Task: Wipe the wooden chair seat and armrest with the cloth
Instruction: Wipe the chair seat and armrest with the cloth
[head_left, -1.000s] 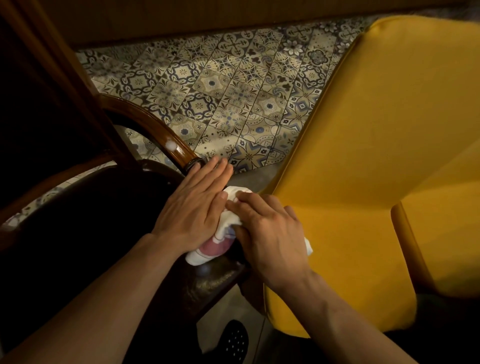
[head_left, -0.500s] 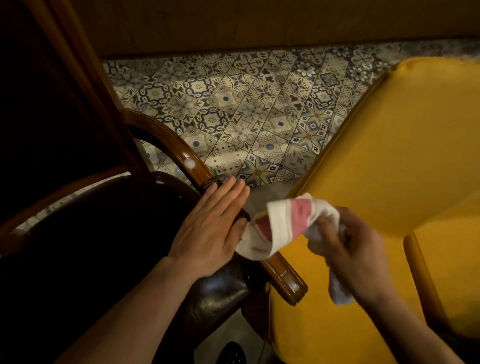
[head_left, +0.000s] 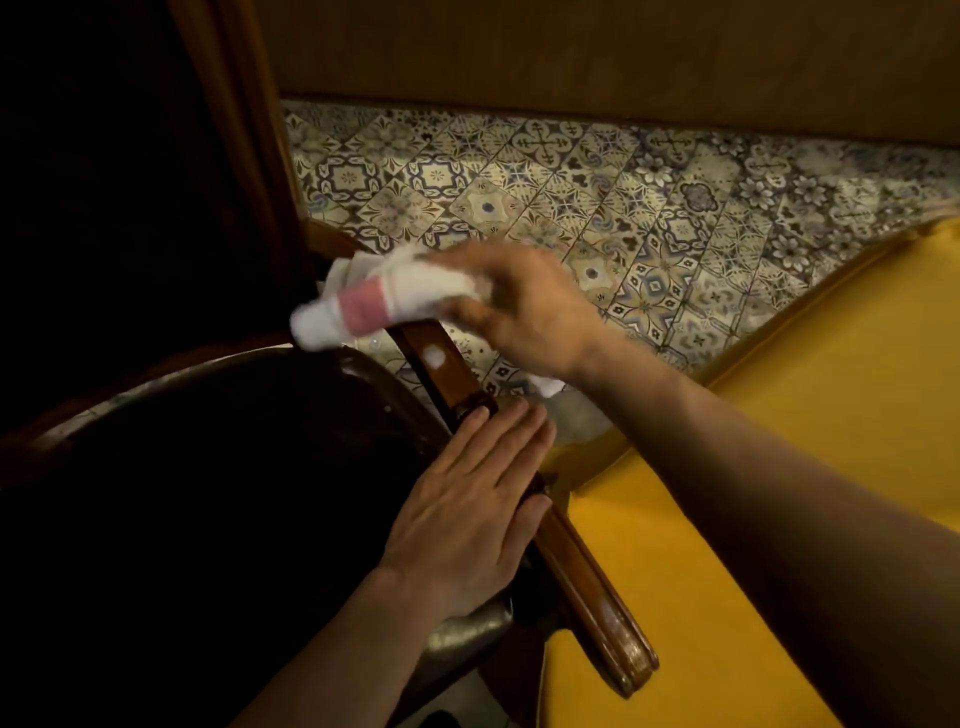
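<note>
A dark wooden chair stands at the left, with a dark glossy seat (head_left: 249, 467) and a brown polished armrest (head_left: 587, 577) running from upper left to lower right. My right hand (head_left: 524, 306) grips a white cloth with a pink band (head_left: 384, 301) and holds it over the far part of the armrest, near the chair back. The cloth is blurred. My left hand (head_left: 467, 514) lies flat, fingers together, on the middle of the armrest at the seat's edge. A small white spot (head_left: 435, 356) shows on the armrest between the two hands.
A yellow upholstered chair (head_left: 805, 467) fills the right side, close against the armrest. Patterned floor tiles (head_left: 571, 197) lie beyond, bounded by a wooden wall panel (head_left: 571, 57) at the top. The chair's back post (head_left: 244, 130) rises at the upper left.
My right hand lifted the cloth off the near armrest and carried it up and left to the far end. My left hand stayed flat on the armrest. The view shifted.
</note>
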